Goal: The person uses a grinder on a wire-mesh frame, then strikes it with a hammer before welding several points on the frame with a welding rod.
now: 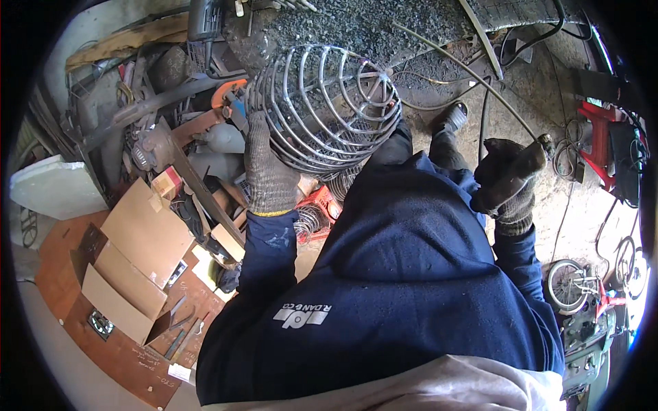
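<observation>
A round, basket-like cage of bent grey metal rods (312, 103) stands tilted in front of me, its curved bars narrowing to a small ring on the right. My left hand (269, 164), in a dark knitted work glove, is closed on the cage's left edge; its fingertips are partly hidden there. Off to the right, my gloved right hand (510, 179) is closed around the near end of a long thin rod (473, 74), which slants up and left towards the dark gravel-like heap. Behind the cage's lower edge sit coiled metal springs or spirals (312, 220).
Dark coal-like lumps (384, 34) lie beyond the cage. At left are scrap metal, an open cardboard box (140, 253) and a brown board (75, 274) with tools. A red crate (317, 205) sits below the cage. Cables, a red stand (598, 144) and a small bicycle (572, 284) are right.
</observation>
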Motion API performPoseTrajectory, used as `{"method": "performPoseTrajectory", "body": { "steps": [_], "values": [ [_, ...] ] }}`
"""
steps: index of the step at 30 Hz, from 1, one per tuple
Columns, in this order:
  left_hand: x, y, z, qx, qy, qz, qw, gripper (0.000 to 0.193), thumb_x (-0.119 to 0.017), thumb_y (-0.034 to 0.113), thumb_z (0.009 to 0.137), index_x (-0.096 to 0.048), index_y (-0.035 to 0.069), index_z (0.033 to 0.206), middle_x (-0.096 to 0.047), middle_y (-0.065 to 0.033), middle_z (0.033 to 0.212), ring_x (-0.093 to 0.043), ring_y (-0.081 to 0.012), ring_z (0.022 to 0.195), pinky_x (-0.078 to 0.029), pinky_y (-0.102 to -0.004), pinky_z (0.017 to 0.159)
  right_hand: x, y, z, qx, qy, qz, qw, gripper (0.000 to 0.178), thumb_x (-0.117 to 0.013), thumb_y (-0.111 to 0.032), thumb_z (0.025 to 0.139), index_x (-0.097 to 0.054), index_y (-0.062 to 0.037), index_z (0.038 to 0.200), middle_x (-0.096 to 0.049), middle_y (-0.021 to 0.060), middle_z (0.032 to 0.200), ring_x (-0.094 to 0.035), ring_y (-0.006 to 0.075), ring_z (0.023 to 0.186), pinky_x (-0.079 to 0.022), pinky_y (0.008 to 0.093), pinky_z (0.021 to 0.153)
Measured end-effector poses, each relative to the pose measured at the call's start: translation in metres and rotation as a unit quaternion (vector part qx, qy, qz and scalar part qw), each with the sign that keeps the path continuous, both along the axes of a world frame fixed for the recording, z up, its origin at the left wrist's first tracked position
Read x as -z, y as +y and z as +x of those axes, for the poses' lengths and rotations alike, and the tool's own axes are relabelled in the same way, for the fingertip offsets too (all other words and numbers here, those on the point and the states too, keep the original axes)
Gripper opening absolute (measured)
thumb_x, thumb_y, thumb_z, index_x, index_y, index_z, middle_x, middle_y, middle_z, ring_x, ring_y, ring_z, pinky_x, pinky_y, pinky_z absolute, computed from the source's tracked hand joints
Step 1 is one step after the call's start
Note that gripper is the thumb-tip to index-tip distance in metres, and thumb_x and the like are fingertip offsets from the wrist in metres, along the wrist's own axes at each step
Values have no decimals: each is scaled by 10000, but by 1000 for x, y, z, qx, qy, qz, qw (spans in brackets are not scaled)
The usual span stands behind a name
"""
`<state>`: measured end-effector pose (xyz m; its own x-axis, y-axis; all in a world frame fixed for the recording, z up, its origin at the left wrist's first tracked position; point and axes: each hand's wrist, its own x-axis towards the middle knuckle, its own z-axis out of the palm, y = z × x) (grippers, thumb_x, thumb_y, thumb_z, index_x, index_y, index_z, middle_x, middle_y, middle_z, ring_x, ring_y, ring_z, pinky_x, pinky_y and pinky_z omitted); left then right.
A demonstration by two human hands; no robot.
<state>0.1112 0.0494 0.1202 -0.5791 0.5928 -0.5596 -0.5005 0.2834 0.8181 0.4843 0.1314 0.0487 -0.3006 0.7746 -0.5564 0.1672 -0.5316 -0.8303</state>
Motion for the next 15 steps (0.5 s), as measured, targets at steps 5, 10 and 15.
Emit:
{"method": "performPoseTrajectory", "body": {
  "steps": [5,10,15],
  "values": [
    [21,-10,-6,-19,16,-27,999,635,-473,585,942,-462,132,1387,-508,-124,1366,-526,-327,1215,-466,-483,1014,4,-8,1,-54,-42,89,994,478,-744,-334,797,-635,7,1114,-611,29,728,-557,126,604,-448,282,548],
    [53,-12,-5,-2,124,-7,992,576,-449,523,959,-468,114,1364,-520,-110,1346,-533,-288,1204,-462,-443,1025,4,-10,3,-56,-42,76,995,430,-686,-324,848,-632,22,1099,-594,19,715,-521,120,583,-419,280,529],
    [82,-34,-17,111,405,-76,904,429,-626,162,885,-494,20,1267,-567,-154,1227,-590,-286,1083,-490,-402,918,6,-13,5,-4,5,1,1000,387,-634,-338,924,-643,16,1078,-572,9,699,-502,115,568,-402,273,514]
  ]
}}
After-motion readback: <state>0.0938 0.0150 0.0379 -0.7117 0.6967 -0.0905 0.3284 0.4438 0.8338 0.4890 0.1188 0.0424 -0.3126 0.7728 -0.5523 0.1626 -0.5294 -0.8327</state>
